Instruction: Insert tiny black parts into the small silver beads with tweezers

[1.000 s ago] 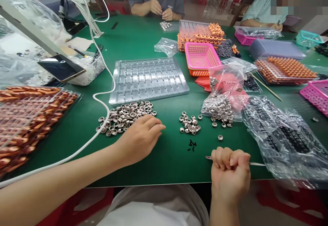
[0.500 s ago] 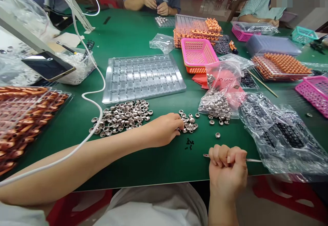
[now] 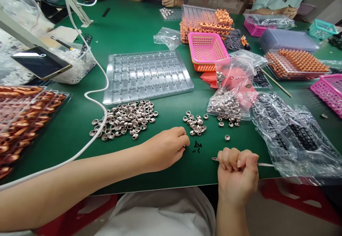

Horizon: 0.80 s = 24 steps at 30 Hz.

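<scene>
Head view: a green desk point(image 3: 128, 22) carries all the loose parts. On it, beyond the hands, lies a clear compartment tray point(image 3: 149, 75). Just in front of the tray, a large heap of metal cups point(image 3: 128, 116) is spread loose. The left hand point(image 3: 167, 148) is positioned to the near right of that heap, fingers curled and drawn nearly together; from my remote station I cannot tell whether the fingertips grip a piece. The right hand point(image 3: 236, 173) is closed fully around a slim metal tool point(image 3: 264, 164), which projects on both sides. Between the hands, slightly beyond them, sits a small cluster of cups point(image 3: 196, 124); in front of it, near the left fingertips, lie the black bits point(image 3: 197, 145). Step in hand, as I judge it: single-piece handling by the left hand. Next move, I estimate, calls for a narrow fingertip pinch, disturbing no neighbouring parts.
</scene>
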### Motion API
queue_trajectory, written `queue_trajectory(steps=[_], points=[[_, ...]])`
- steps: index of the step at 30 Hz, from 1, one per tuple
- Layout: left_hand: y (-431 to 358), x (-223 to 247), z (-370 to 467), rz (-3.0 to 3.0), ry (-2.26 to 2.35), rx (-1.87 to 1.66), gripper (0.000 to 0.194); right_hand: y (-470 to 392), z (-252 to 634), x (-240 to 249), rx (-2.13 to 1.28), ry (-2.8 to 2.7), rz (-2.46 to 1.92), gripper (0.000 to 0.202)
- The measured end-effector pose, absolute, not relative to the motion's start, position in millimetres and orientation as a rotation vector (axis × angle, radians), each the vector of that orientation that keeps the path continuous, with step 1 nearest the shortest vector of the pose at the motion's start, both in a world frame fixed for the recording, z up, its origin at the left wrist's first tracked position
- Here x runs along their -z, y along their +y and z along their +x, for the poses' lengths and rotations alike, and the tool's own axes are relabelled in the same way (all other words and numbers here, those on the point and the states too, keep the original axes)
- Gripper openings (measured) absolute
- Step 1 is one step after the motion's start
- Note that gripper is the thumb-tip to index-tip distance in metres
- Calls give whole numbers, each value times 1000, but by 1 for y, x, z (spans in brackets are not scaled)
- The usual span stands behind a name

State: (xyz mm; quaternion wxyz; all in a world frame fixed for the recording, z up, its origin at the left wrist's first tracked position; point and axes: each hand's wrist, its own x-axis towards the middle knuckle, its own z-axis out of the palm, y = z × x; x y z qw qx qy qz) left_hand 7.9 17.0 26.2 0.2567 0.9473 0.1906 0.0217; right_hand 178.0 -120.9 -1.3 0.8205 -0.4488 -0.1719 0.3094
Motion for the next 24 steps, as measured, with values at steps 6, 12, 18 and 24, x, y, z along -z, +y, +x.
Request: queue_trajectory(steps=[6, 12, 18, 24], points=[[8, -16, 1, 2494, 433, -261, 14, -120, 178, -1, -648, -357, -975, 48], [13, -20, -6, 2413, 370, -186, 15, -121, 178, -1, -634, -364, -1010, 50], [21, -22, -9, 2359, 421, -151, 15, -122, 178, -1, -634, -411, -1046, 34], [24, -28, -9, 2364, 514, -29, 20, -118, 172, -13, -644, -456, -1183, 42]])
